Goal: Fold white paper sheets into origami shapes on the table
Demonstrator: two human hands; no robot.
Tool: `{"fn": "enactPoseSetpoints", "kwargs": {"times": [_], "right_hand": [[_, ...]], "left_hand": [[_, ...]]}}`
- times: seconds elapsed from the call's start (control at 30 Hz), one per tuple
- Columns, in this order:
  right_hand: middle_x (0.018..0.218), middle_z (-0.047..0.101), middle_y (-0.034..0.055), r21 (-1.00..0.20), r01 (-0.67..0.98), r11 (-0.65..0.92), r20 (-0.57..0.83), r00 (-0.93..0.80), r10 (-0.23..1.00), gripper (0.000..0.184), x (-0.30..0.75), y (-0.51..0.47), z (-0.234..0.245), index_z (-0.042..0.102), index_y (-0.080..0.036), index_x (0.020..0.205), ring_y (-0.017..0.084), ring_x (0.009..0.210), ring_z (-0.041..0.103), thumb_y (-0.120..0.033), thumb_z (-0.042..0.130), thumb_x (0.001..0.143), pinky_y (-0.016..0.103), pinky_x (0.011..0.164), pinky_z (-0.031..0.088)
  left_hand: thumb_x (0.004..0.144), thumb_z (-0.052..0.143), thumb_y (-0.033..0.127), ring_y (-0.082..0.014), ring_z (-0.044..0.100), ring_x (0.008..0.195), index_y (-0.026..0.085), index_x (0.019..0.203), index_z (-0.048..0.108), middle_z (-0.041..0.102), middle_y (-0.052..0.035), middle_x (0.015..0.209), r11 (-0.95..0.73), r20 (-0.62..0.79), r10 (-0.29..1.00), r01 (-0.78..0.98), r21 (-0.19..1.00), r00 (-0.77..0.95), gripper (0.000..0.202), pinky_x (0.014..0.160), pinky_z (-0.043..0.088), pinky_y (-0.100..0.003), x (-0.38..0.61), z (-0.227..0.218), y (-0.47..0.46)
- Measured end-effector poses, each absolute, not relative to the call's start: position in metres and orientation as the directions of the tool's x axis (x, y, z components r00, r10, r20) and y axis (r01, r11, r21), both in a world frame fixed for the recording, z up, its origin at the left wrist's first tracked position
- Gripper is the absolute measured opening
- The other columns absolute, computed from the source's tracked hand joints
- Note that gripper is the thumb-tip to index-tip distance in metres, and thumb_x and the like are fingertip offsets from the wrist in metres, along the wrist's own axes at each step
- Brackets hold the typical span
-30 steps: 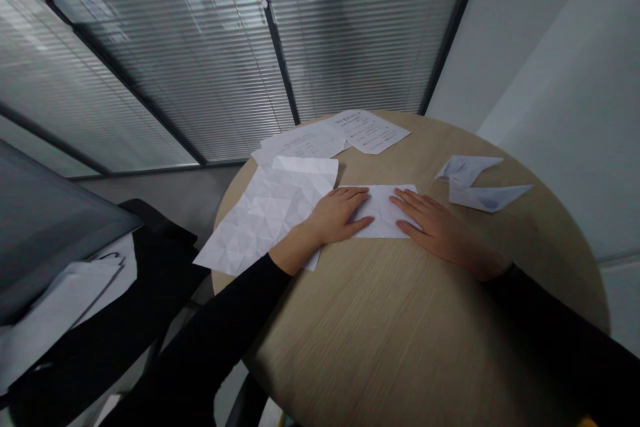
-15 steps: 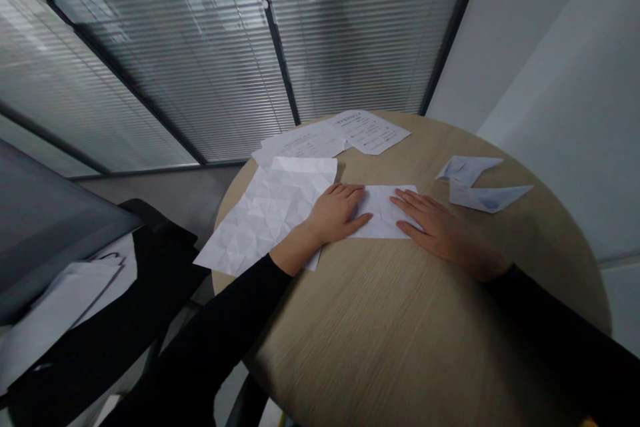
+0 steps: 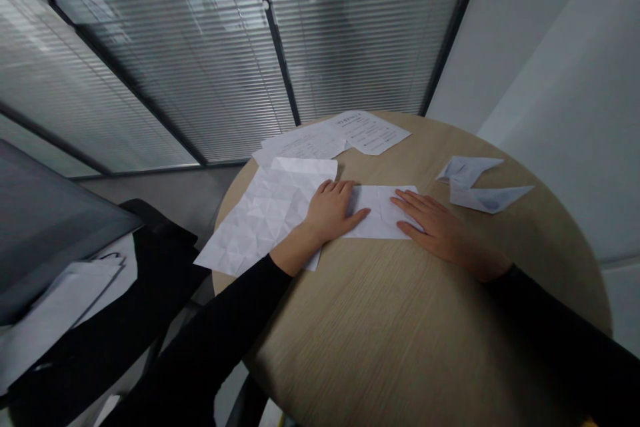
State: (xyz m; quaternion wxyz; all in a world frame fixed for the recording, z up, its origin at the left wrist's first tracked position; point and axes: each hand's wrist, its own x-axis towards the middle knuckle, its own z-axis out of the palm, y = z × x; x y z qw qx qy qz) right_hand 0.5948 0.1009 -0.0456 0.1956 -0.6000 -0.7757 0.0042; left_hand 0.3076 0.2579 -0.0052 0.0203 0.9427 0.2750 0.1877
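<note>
A folded white paper strip (image 3: pixel 380 212) lies flat on the round wooden table (image 3: pixel 390 320). My left hand (image 3: pixel 331 211) rests flat on its left end, fingers stretched out and together. Over the strip's right end lies my right hand (image 3: pixel 430 225), also flat with its fingers extended. Neither hand grips anything; both press down on the paper. Both arms wear black sleeves.
A large creased white sheet (image 3: pixel 265 213) lies left of the strip, partly under my left wrist. Printed sheets (image 3: pixel 345 133) sit at the table's far edge. A folded paper shape (image 3: pixel 475 185) lies at the right. A dark chair with papers (image 3: pixel 75 300) stands at the left.
My left hand has slid leftward along the folded strip, uncovering more of its middle. My right hand has stayed in place.
</note>
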Motion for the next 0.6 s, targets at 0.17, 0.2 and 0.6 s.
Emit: {"fn": "enactPoseSetpoints", "kwargs": {"times": [0.17, 0.2, 0.6], "right_hand": [[0.188, 0.052, 0.0128, -0.248, 0.925, 0.289, 0.295, -0.212, 0.932, 0.066, 0.5952, 0.1011, -0.0452, 0.047, -0.03, 0.185, 0.04, 0.175, 0.048, -0.045, 0.051, 0.121, 0.07, 0.142, 0.042], [0.188, 0.052, 0.0132, -0.25, 0.924, 0.289, 0.297, -0.211, 0.931, 0.066, 0.5954, 0.1013, -0.0453, 0.047, -0.03, 0.185, 0.04, 0.175, 0.048, -0.045, 0.051, 0.121, 0.07, 0.141, 0.043], [0.186, 0.055, 0.0115, -0.262, 0.92, 0.293, 0.307, -0.208, 0.929, 0.065, 0.5952, 0.1009, -0.0439, 0.048, -0.032, 0.184, 0.04, 0.174, 0.05, -0.048, 0.052, 0.121, 0.072, 0.141, 0.043]], "left_hand": [[0.112, 0.064, 0.074, -0.0399, 0.073, 0.144, 0.014, 0.16, 0.06, 0.076, -0.0216, 0.153, -0.842, 0.331, 0.535, 0.521, 0.139, 0.777, 0.076, 0.134, 0.049, -0.061, 0.3078, -0.0035, 0.2571], [0.112, 0.064, 0.074, -0.0401, 0.072, 0.145, 0.014, 0.16, 0.06, 0.076, -0.0218, 0.154, -0.84, 0.331, 0.538, 0.524, 0.138, 0.775, 0.077, 0.135, 0.048, -0.061, 0.3076, -0.0034, 0.2569], [0.111, 0.06, 0.08, -0.0412, 0.071, 0.146, 0.016, 0.16, 0.059, 0.073, -0.0229, 0.157, -0.847, 0.365, 0.529, 0.506, 0.163, 0.766, 0.081, 0.136, 0.045, -0.064, 0.3069, -0.0067, 0.2592]]}}
